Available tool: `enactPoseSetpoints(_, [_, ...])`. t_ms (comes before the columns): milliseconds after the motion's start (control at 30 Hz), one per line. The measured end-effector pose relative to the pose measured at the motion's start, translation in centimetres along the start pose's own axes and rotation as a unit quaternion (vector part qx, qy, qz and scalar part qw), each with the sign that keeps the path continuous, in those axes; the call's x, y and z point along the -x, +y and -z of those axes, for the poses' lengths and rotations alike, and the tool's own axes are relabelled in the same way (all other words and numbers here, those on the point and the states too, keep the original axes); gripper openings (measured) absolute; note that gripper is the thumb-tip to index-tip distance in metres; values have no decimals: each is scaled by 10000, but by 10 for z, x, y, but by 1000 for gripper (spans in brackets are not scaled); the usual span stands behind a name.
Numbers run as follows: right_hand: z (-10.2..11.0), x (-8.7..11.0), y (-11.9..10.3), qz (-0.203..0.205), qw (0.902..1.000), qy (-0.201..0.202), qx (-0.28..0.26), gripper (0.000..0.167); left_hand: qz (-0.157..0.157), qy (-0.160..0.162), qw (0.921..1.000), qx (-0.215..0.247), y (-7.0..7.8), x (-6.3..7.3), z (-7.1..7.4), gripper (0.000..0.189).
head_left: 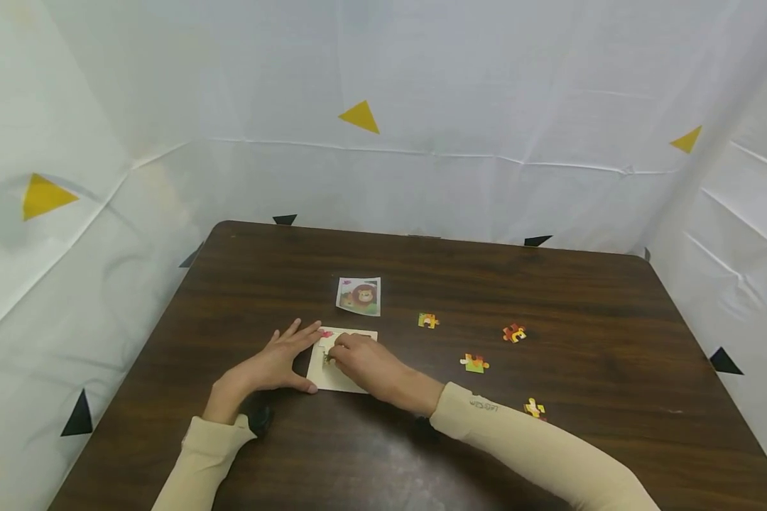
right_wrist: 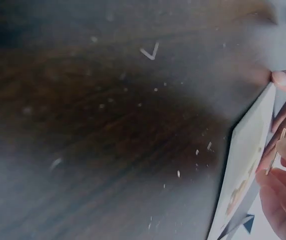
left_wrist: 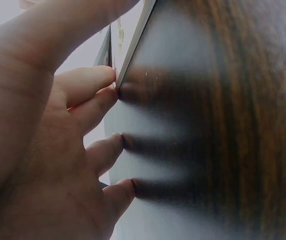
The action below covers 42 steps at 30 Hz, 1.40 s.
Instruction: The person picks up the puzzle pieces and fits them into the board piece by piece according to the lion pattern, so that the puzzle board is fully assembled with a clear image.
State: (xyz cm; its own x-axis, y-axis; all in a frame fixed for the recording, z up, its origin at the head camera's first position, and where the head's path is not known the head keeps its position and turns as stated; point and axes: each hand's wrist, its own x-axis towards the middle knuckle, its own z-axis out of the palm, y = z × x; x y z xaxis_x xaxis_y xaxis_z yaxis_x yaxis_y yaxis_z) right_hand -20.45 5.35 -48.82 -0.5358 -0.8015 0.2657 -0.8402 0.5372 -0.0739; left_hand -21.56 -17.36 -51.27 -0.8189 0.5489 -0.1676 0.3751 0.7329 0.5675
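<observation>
A cream puzzle board (head_left: 337, 382) lies on the dark table, with a pink patch at its upper left corner. Along its left side my left hand (head_left: 273, 363) is spread, thumb near the lower corner and index finger at the upper one. In the left wrist view the fingertips (left_wrist: 110, 75) touch the board's edge and the tabletop. Over the board, my right hand (head_left: 372, 365) pinches a thin puzzle piece (right_wrist: 275, 152) between thumb and fingers, its face turned too edge-on to read. The right hand hides part of the board.
Behind the board lies a picture card (head_left: 360, 297) with a lion. To the right are scattered loose pieces: an orange-green one (head_left: 428, 321), a red-brown one (head_left: 514, 333), another orange-green piece (head_left: 474, 363) and a yellow piece (head_left: 534, 407) beside the right sleeve. White sheeting (head_left: 434, 191) surrounds the table.
</observation>
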Motion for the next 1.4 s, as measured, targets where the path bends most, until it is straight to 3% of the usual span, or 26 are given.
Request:
enactPoseSetpoints(133, [-8, -4, -2, 59, 9989, -141, 454, 12, -40, 7, 10000, -1, 1, 0, 0, 104])
enactPoseSetpoints(333, [-12, -6, -6, -23, 9941, -418, 1005, 25, -26, 26, 10000, 72, 1, 1, 0, 107])
enactPoseSetpoints(533, [-16, -9, -11, -82, 9904, -685, 1195, 25, -71, 71, 9999, 69, 1, 1, -1, 105])
enactPoseSetpoints(833, [-21, -10, -18, -99, 9849, -567, 1634, 21, -93, 72, 9999, 43, 1, 2, -1, 104])
enactPoseSetpoints(1067, [-18, 0, -35, -249, 9788, -834, 1856, 41, -80, 51, 9999, -39, 0, 1, 0, 105])
enactPoseSetpoints(1233, [-15, 3, -43, -317, 9746, -1241, 1836, 58, -180, 94, 9998, -87, -1, 1, 0, 105])
enactPoseSetpoints(1400, [-14, 2, -45, -318, 9703, -1403, 1948, 63, -211, 78, 9997, -25, -1, 2, -1, 105])
